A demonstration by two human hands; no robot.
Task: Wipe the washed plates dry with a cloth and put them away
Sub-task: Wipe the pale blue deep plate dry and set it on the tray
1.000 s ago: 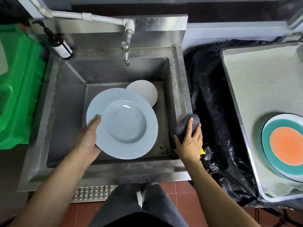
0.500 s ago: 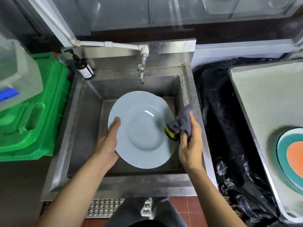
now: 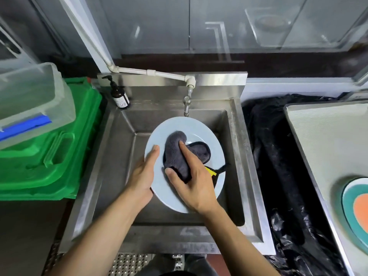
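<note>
A pale blue deep plate (image 3: 197,134) is held tilted above the steel sink (image 3: 117,152). My left hand (image 3: 144,174) grips its left rim, thumb on the upper face. My right hand (image 3: 194,176) presses a dark grey cloth (image 3: 177,154) with a yellow tag into the plate's hollow, thumb and fingers curled round the cloth. On the lined tray at the right, a plate with a teal ring and orange centre (image 3: 356,208) lies flat, cut off by the frame edge. The smaller white plate in the sink is hidden behind the blue one.
A tap (image 3: 187,104) hangs just behind the plate's far rim. A brown pump bottle (image 3: 119,96) stands at the sink's back left corner. Green crates (image 3: 51,148) with a clear box on top are left. Black plastic sheeting (image 3: 278,166) lies between sink and metal tray (image 3: 318,136).
My right hand brought the cloth from the sink's right rim onto the plate's face. My left hand lifted the plate up and to the right, covering the small white plate.
</note>
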